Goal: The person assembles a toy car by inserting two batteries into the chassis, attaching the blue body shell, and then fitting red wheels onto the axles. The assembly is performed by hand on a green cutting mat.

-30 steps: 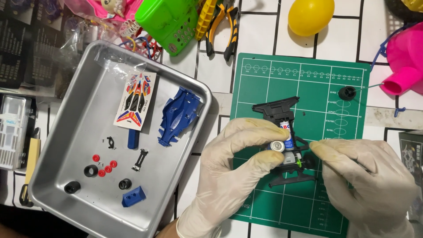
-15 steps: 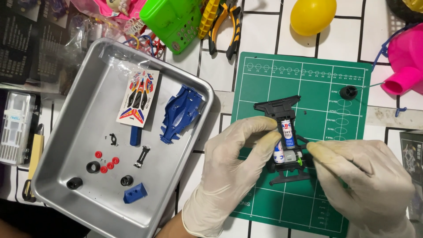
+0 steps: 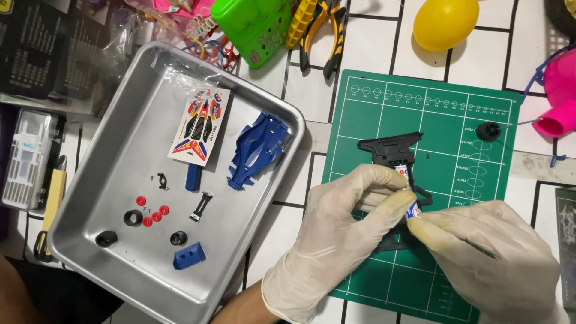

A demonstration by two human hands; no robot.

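Observation:
Both hands wear pale gloves over a green cutting mat (image 3: 432,114). My left hand (image 3: 336,234) and my right hand (image 3: 486,252) meet at a black toy car chassis (image 3: 390,149) lying on the mat. Their fingertips pinch a small white, blue and red cylindrical part (image 3: 411,207), a battery or motor, seated in the chassis. The fingers hide most of that part and the middle of the chassis. A small black wheel (image 3: 489,131) lies apart on the mat's upper right.
A metal tray (image 3: 108,120) at left holds a blue car body (image 3: 258,150), a sticker sheet (image 3: 200,125), red rollers (image 3: 153,213), black tyres and small blue parts. Pliers (image 3: 324,30), a green box (image 3: 255,24), a yellow ball (image 3: 445,23) and a pink object (image 3: 558,90) lie behind.
Both hands have closed in tighter over the chassis. The silver end of the small cylinder seen earlier is now covered by my fingertips, and the green bits below it are hidden.

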